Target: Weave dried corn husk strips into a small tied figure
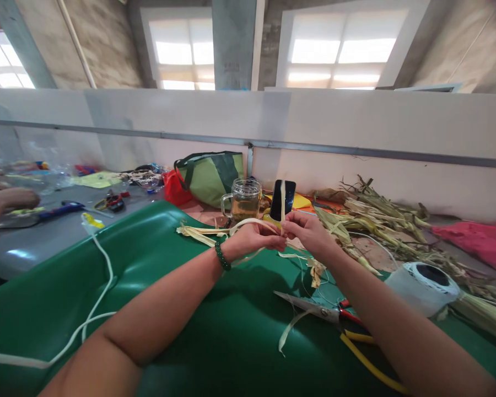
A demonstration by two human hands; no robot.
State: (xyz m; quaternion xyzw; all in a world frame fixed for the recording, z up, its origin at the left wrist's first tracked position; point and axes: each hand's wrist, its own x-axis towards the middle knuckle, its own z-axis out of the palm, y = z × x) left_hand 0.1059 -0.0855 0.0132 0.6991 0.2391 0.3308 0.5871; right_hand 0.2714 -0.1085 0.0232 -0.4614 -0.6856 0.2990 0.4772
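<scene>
My left hand (254, 240), with a green bead bracelet (222, 256) at the wrist, is closed on pale husk strips (198, 234) whose loose ends stick out to the left. Close against it, my right hand (310, 230) pinches a narrow husk strip (283, 201) that stands upright in front of a phone (290, 199). Both hands are above a green mat (177, 298). Below them lie open scissors (310, 306) with red handles, partly hidden by my right forearm. A curled husk scrap (288, 332) rests by the blades.
Behind my hands stand a glass mug (246, 208) of amber liquid and a green bag (215, 179). Dry husks (367, 220) pile up at right, near a white roll (421, 286). A white cord (105, 262) crosses the mat. Another person's hand (19, 198) is far left.
</scene>
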